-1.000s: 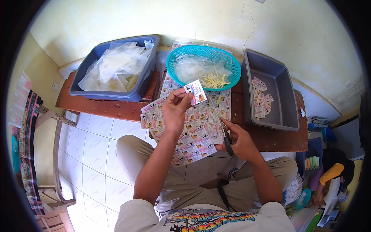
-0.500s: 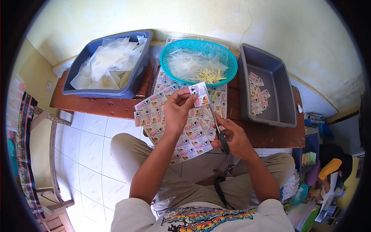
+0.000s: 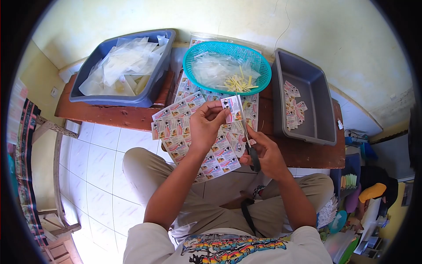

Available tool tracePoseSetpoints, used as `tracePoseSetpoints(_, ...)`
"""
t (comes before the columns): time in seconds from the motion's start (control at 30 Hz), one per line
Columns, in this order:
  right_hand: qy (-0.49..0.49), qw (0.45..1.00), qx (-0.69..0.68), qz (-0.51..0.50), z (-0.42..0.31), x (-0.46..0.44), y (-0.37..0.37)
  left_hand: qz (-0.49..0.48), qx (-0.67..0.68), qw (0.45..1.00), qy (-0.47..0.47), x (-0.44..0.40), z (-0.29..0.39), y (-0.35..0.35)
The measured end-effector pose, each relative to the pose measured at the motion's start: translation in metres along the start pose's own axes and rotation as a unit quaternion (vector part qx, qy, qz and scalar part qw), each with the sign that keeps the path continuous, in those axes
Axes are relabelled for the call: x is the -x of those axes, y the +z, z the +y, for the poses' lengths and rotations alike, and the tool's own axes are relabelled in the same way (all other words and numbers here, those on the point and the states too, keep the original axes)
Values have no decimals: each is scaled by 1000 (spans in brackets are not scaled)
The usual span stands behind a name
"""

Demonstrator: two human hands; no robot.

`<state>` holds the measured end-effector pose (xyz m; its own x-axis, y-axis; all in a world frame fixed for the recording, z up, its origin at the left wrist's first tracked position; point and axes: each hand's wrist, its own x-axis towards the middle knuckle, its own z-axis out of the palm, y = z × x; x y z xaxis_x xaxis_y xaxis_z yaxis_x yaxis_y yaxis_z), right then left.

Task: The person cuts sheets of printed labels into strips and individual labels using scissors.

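Note:
Between thumb and fingers, my left hand (image 3: 207, 125) pinches a small printed label (image 3: 232, 108) with a cow picture. My right hand (image 3: 267, 154) is closed round the dark handles of a pair of scissors (image 3: 246, 132). Their metal blades point up along the label's right edge. Beneath both hands, printed label sheets (image 3: 176, 127) lie spread on the wooden bench and hang over its front edge. Just behind the label stands a turquoise basket (image 3: 188, 72) holding clear plastic and narrow yellowish paper strips (image 3: 240, 82).
At the left, a blue-grey tub (image 3: 151, 94) is heaped with clear plastic bags (image 3: 125, 61). A grey tub (image 3: 318, 119) on the right holds several cut labels (image 3: 293, 105). The wooden bench (image 3: 307, 156) runs along the wall. Another person (image 3: 373, 189) bends over things at far right.
The label in my left hand has shifted slightly right and down, and its angle has changed. The scissors have turned more upright beside it. The camera view has shifted a little.

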<state>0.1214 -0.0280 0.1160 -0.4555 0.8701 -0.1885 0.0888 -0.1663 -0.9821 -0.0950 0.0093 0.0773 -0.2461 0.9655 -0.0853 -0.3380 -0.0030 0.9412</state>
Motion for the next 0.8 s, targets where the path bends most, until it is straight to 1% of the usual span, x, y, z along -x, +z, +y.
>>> tracePoseSetpoints(0.07, 1, 1000, 6, 0, 2, 0, 0, -2, -5, 1000, -1, 1, -1, 0)
tracePoseSetpoints(0.13, -31, 999, 21, 0, 6, -1, -1, -6, -4, 1000, 2, 0, -3, -1)
tracePoseSetpoints(0.27, -19, 1000, 3, 0, 6, -2, 0, -6, 2, 1000, 2, 0, -3, -1)
tracePoseSetpoints(0.33, -40, 999, 16, 3, 8, -3, 0, -8, -14, 1000, 4, 0, -3, -2)
tracePoseSetpoints(0.53, -22, 1000, 15, -2, 3, -1, 0, -13, -17, 1000, 7, 1, -1, -2)
tracePoseSetpoints(0.67, -36, 999, 1, 1, 5, -2, 2, -14, -2, 1000, 7, 0, -3, -3)
tracePoseSetpoints(0.8, -17, 1000, 3, -1, 2, -1, 2, -12, -3, 1000, 5, 0, -2, -2)
